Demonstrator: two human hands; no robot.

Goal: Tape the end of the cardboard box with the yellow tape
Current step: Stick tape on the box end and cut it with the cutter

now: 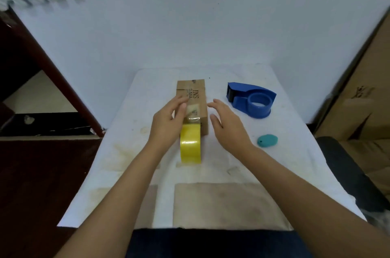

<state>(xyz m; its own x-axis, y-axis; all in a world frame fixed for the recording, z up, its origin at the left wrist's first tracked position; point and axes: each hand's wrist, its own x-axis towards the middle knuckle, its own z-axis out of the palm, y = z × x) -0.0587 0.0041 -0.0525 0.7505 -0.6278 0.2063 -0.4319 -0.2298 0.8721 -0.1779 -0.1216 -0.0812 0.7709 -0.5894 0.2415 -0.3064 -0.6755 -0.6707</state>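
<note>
Tape roll stands against the box end, both your hands open.

Your left hand (pixel 168 122) rests flat on the yellow tape (pixel 190 144) and cardboard box (pixel 193 103); your right hand (pixel 229 125) hovers beside, holding nothing. The loose strip could wrinkle or lift if the roll tips. The stained white table (pixel 295 169) also carries a teal cutter (pixel 267 141) and, farther off, a blue dispenser (pixel 251 99), under a pale wall (pixel 190 15).

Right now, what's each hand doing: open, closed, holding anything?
Left hand: open, fingers pressing tape on the cardboard box.
Right hand: open, holding nothing, beside the box.
</note>
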